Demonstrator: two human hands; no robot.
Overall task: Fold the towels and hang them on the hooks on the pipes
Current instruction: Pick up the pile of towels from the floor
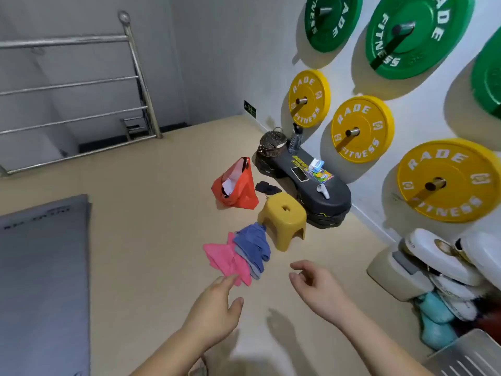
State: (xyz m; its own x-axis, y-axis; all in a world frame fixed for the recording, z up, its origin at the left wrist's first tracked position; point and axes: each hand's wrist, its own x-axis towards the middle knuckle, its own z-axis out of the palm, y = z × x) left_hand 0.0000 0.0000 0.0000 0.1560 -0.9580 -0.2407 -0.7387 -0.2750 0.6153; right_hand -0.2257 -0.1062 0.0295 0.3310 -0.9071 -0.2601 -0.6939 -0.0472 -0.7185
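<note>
A crumpled pile of towels lies on the beige floor: a pink towel [226, 260] at the left, a blue towel [253, 241] on top at the right, a grey one partly hidden beneath. My left hand [217, 308] reaches toward the pink towel, fingers straight, its fingertips just short of the towel's near edge. My right hand [315, 286] hovers to the right of the pile, fingers loosely curled, holding nothing. A steel pipe railing [135, 63] stands at the back left by a stairwell; I cannot make out hooks on it.
A yellow stool [283, 219] stands just behind the towels. An orange bag [234, 185] and a black step platform [311, 180] with small items sit beyond. Weight plates [362, 128] hang on the right wall. A grey mat [43, 267] lies left; white gear [439, 267] is stacked right.
</note>
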